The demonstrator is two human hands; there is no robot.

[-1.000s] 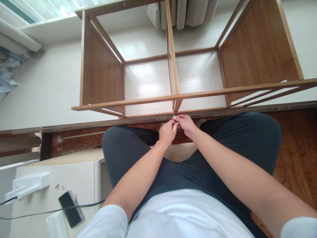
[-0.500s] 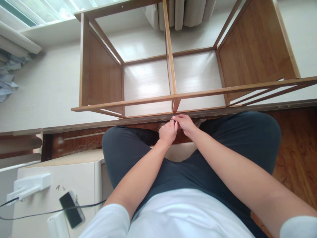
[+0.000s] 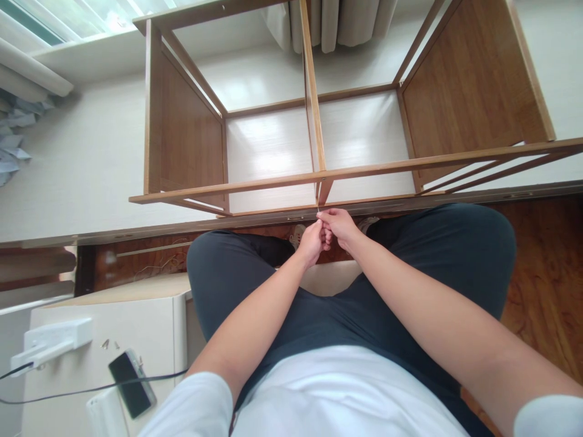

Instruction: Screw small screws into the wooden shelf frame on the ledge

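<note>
A brown wooden shelf frame [image 3: 319, 176] lies on the pale floor in front of my crossed legs, with a centre divider running away from me. My left hand [image 3: 310, 241] and my right hand [image 3: 337, 224] meet at the frame's near edge, just below the foot of the divider. The fingertips of both pinch a small thin metal piece [image 3: 319, 213] there; it is too small to tell what it is. Both hands touch each other.
A white box top [image 3: 136, 328] sits at my lower left with a phone [image 3: 132, 383] on a black cable, a white power strip [image 3: 45, 343] and small screws [image 3: 108, 344]. A dark wood floor [image 3: 546, 273] lies to the right. Curtains [image 3: 337, 21] hang behind the frame.
My left hand has crept slightly right and up against my right hand. The view shifted a little; the frame has not moved.
</note>
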